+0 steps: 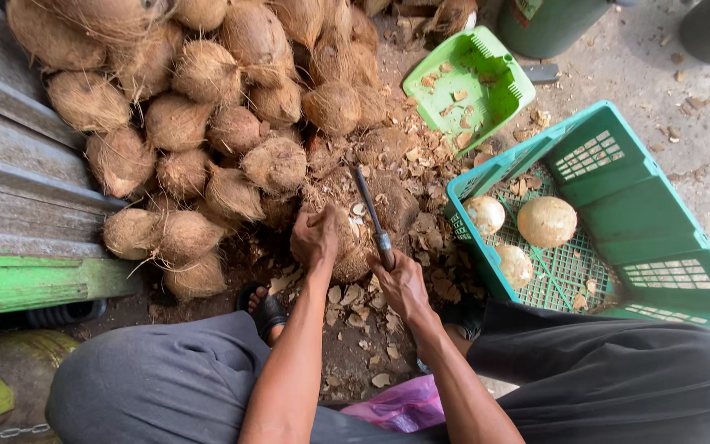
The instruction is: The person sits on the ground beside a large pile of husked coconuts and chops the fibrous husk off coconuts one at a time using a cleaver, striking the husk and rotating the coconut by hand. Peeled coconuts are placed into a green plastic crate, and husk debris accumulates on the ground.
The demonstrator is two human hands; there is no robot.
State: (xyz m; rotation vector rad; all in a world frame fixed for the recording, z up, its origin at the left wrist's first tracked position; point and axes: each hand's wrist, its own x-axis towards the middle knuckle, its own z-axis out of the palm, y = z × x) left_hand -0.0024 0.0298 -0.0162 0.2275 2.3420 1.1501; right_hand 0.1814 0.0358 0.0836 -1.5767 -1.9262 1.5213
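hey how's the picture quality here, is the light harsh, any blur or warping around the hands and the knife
Head view: soft, even daylight, no hard shadows or glare; left hand on the coconut and right hand holding the knife look sharp; wide-lens warping bends the teal crate and the planks toward the edges.

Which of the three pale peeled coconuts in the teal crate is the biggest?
The right-hand one, farthest from the person's knife. It looks clearly larger and rounder than the one at the crate's left wall and the one nearest the person's knee.
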